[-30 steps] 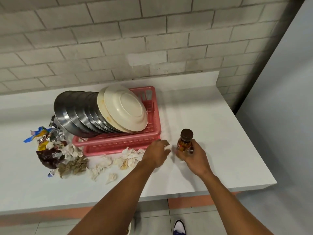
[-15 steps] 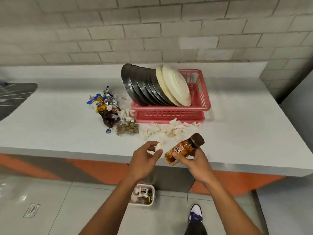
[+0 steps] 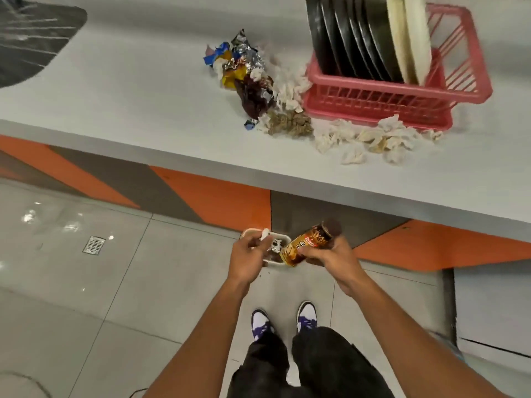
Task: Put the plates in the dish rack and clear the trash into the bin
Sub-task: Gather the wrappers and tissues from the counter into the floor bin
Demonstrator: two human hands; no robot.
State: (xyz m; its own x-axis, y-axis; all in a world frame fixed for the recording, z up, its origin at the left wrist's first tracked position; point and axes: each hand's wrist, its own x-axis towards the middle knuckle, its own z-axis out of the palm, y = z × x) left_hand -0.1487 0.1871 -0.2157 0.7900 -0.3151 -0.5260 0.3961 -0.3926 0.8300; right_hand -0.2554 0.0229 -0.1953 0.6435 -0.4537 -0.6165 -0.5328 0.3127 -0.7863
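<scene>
Head: left hand (image 3: 248,254) pinches tissue (image 3: 264,234), right hand (image 3: 330,254) grips bottle (image 3: 307,244)

Head camera looks steeply down past the counter (image 3: 129,90) edge onto floor (image 3: 86,311) and shoes (image 3: 260,323), close-in; right side seemingly blurred.

Below the dish rack (image 3: 373,101), the bin (image 3: 281,236) on the floor is mostly hidden behind the left hand (image 3: 248,255), the right hand (image 3: 330,254) and the bottle (image 3: 307,245) it grips, whose label is too blurred to read. The left hand half-covers the white scrap (image 3: 265,233) it pinches. The top edge cuts off the rack's plates (image 3: 359,38).
</scene>
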